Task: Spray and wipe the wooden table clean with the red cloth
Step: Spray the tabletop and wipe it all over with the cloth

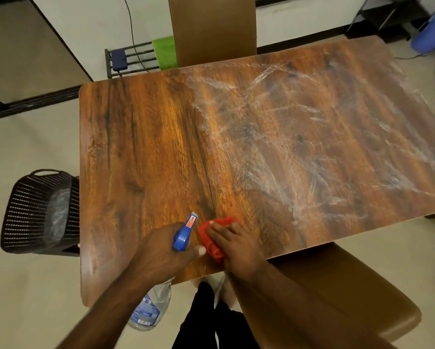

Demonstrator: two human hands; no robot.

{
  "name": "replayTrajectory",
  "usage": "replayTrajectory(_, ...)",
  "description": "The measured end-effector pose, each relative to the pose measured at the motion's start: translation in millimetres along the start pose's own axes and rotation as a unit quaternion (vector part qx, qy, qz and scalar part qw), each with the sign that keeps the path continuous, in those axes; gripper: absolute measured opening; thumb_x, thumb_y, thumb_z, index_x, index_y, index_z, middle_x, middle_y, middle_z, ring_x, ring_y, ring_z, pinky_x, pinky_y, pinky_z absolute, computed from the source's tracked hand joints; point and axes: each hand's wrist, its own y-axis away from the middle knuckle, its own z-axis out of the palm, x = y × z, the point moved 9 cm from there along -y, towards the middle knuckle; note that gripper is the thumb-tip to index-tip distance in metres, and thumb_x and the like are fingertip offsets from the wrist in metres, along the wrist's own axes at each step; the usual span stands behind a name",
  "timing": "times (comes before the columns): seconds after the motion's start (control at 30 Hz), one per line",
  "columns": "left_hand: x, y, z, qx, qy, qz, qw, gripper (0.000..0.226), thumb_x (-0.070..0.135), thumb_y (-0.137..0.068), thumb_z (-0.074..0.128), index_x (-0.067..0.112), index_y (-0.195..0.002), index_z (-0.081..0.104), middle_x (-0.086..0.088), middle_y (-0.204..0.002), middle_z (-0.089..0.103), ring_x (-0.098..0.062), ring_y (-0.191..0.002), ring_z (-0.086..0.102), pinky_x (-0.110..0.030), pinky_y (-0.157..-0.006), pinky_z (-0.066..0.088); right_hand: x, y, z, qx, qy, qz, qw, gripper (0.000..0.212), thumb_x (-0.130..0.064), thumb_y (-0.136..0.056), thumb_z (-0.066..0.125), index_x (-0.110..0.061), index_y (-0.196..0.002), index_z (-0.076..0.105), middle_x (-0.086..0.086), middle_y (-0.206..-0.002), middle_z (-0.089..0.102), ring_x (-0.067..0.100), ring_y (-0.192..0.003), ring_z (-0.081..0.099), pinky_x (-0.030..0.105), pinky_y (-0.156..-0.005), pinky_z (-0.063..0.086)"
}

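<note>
— Pressing flat on the red cloth (212, 239) is the person's right hand (236, 250). Its fingers (220, 233) are lying spread open on top, not curling around anything. The cloth is sitting on the wooden table (141, 152), near the edge closest to the person.

— How is that cloth going to feel?

— Probably soft, light and floppy. It is bunching up under the palm, so pushing down flat looks better than pinching it. It may be getting a bit wet and slippery too.

— And the other hand?

— The left hand (161, 248) is wrapping tightly around the neck of the spray bottle (151, 308), just under its blue trigger top (185, 234). The bottle is clear plastic, so it is likely light but smooth. The neck looks like the best place to hold it.

— Is any writing showing?

— The bottle is wearing a blue label, and the nozzle is carrying a small red and yellow sticker, but the words are too blurry to read.

— Is the table clean?

— White smeary streaks (299, 137) are covering the right half, so more wiping seems needed there.
</note>
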Motion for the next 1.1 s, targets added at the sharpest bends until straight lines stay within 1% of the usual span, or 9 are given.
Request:
replayTrajectory(0.1, -5.3, -8.3, -6.6, -0.005, 0.008, -0.002, 1.000, 0.038, 0.053, -0.077, 0.075, 0.029, -0.068, 0.047, 0.009, -0.061, 0.049, -0.011, -0.057, 0.049, -0.020, -0.062, 0.037, 31.1, -11.7, -18.4, 0.016, 0.018, -0.019, 1.000, 0.088, -0.023, -0.079, 0.075, -0.031, -0.156, 0.035, -0.006, -0.156, 0.050, 0.023, -0.122, 0.052, 0.047, -0.096, 0.050)
replayTrajectory(0.23, -11.5, -18.8, -10.5, -0.011, 0.038, 0.003, 0.999, 0.038, 0.063, -0.069, 0.067, 0.029, -0.069, 0.049, 0.010, -0.060, 0.050, -0.013, -0.056, 0.051, -0.024, -0.063, 0.041, 110.2, -81.5, -78.6, 0.093, 0.030, 0.155, 0.983, 0.078, -0.012, -0.085, 0.069, -0.027, -0.156, 0.041, -0.002, -0.151, 0.056, 0.028, -0.126, 0.048, 0.045, -0.099, 0.045)
replayTrajectory(0.33, -14.6, -29.1, -12.8, -0.015, 0.037, -0.006, 0.999, 0.037, 0.058, -0.073, 0.071, 0.028, -0.071, 0.050, 0.009, -0.062, 0.052, -0.014, -0.058, 0.052, -0.024, -0.064, 0.043, 111.2, -100.9, -86.5, 0.108, 0.003, 0.232, 0.967, 0.079, -0.013, -0.086, 0.069, -0.025, -0.158, 0.039, 0.002, -0.153, 0.053, 0.030, -0.126, 0.046, 0.046, -0.102, 0.044)
replayTrajectory(0.4, -11.1, -35.6, -16.8, -0.015, 0.034, 0.005, 0.999, 0.036, 0.052, -0.077, 0.075, 0.028, -0.070, 0.049, 0.008, -0.060, 0.050, -0.013, -0.057, 0.050, -0.023, -0.062, 0.041, 78.9, -81.5, -67.4, 0.095, -0.027, 0.224, 0.970, 0.086, -0.014, -0.082, 0.077, -0.025, -0.158, 0.037, 0.002, -0.157, 0.048, 0.032, -0.129, 0.046, 0.050, -0.101, 0.047)
replayTrajectory(0.5, -7.6, -45.2, -24.0, -0.015, 0.036, 0.020, 0.999, 0.038, 0.046, -0.077, 0.077, 0.028, -0.065, 0.046, 0.009, -0.055, 0.045, -0.009, -0.053, 0.045, -0.020, -0.058, 0.038, 12.6, -42.4, -15.5, 0.014, -0.032, 0.099, 0.994, 0.097, -0.023, -0.073, 0.078, -0.032, -0.158, 0.031, -0.006, -0.162, 0.042, 0.029, -0.130, 0.049, 0.054, -0.101, 0.048)
replayTrajectory(0.6, -12.3, -60.2, -27.6, -0.029, 0.038, 0.012, 0.999, 0.041, 0.050, -0.075, 0.077, 0.029, -0.063, 0.044, 0.010, -0.053, 0.043, -0.008, -0.052, 0.043, -0.021, -0.058, 0.038, 12.2, -42.7, -3.2, -0.002, 0.003, 0.026, 1.000, 0.094, -0.028, -0.072, 0.076, -0.034, -0.156, 0.033, -0.009, -0.158, 0.046, 0.024, -0.120, 0.053, 0.049, -0.093, 0.051)
replayTrajectory(0.87, -8.4, -95.4, -46.6, -0.009, 0.016, 0.026, 1.000, 0.042, 0.047, -0.077, 0.077, 0.026, -0.064, 0.044, 0.007, -0.056, 0.044, -0.009, -0.054, 0.046, -0.021, -0.057, 0.034, 99.9, -136.9, -73.5, 0.077, 0.018, 0.156, 0.985, 0.085, -0.019, -0.080, 0.075, -0.028, -0.157, 0.040, -0.003, -0.153, 0.053, 0.028, -0.123, 0.046, 0.045, -0.098, 0.041)
replayTrajectory(1.0, -7.9, -104.4, -63.5, 0.000, 0.022, 0.054, 0.998, 0.044, 0.061, -0.072, 0.071, 0.025, -0.064, 0.048, 0.007, -0.055, 0.046, -0.008, -0.052, 0.047, -0.022, -0.056, 0.039, 133.2, -199.4, -100.9, 0.105, 0.015, 0.213, 0.971, 0.075, -0.018, -0.083, 0.067, -0.026, -0.154, 0.045, 0.003, -0.142, 0.062, 0.031, -0.118, 0.048, 0.043, -0.097, 0.042)
replayTrajectory(1.1, -4.1, -105.0, -71.6, 0.008, -0.005, 0.050, 0.999, 0.038, 0.050, -0.078, 0.075, 0.025, -0.068, 0.049, 0.005, -0.059, 0.049, -0.010, -0.055, 0.049, -0.021, -0.058, 0.039, 119.0, -199.3, -97.0, 0.111, -0.012, 0.232, 0.966, 0.077, -0.014, -0.086, 0.068, -0.028, -0.156, 0.041, 0.000, -0.149, 0.056, 0.030, -0.126, 0.046, 0.045, -0.101, 0.042)
